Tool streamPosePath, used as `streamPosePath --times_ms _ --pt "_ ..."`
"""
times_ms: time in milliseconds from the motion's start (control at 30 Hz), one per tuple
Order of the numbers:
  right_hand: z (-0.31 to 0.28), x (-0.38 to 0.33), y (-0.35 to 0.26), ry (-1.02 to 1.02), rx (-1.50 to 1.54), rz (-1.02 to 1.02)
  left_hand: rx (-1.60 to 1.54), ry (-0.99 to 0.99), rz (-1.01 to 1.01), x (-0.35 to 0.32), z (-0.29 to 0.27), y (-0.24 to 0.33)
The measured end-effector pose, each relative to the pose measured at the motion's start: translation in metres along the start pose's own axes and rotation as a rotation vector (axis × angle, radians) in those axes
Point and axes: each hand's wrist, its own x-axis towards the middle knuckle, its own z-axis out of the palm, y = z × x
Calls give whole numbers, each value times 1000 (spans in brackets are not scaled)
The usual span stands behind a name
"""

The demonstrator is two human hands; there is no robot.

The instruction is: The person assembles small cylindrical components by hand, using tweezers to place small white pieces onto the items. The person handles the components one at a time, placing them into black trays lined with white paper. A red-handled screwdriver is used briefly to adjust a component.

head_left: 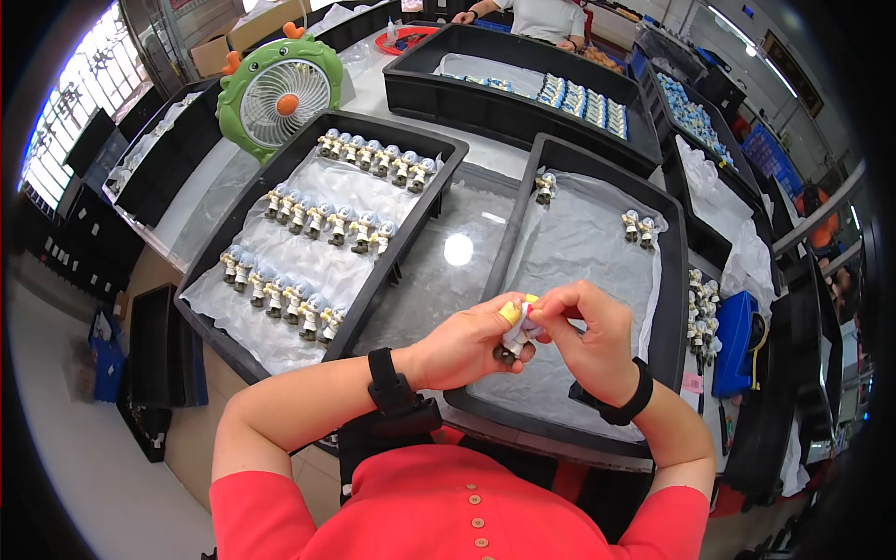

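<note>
Pinching one small figurine [515, 342] between both hands [464, 343] [588, 338], fingers closed on it, three figurines [639, 227] stand in the right tray [668, 327].

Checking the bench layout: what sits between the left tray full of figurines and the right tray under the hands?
In the head view, only a bare strip of table covered in clear plastic, with a bright light glare, separates the left tray from the right tray.

The small toy figure [516, 338] looks like smooth hard plastic with a soft shine. The left hand [464, 345] wears a yellow rubbery cover on 1 fingertip. The 2 black trays [668, 308] look like matt plastic. Thin clear plastic sheets [579, 243] line them, crinkly and a bit shiny. The table top [439, 271] is smooth and glossy, with a bright light spot. Both wrist bands [386, 381] are matt black. The green fan [277, 90] is shiny plastic.
</note>
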Motion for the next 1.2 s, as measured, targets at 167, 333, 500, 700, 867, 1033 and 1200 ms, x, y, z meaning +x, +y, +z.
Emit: streamPosePath --times_ms 167,333,500,700,867,1033,1200 --pt "-4 1 -6 21 -11 7 40 4 -7 -1 3 1" --pt "-3 10 1 32 -82 -20 106 -21 -15 0 4 2" --pt "-9 2 -8 45 -16 -2 86 4 7 0 4 3" --pt "-12 10 -5 75 -94 -16 109 -20 -35 0 6 3" --pt "-6 8 -11 -10 -45 73 158 -31 5 1 1 2" --pt "-34 17 -7 211 -214 35 100 -73 -22 -4 7 4" --pt "-122 -1 1 266 -441 234 56 -89 8 -4 6 8"
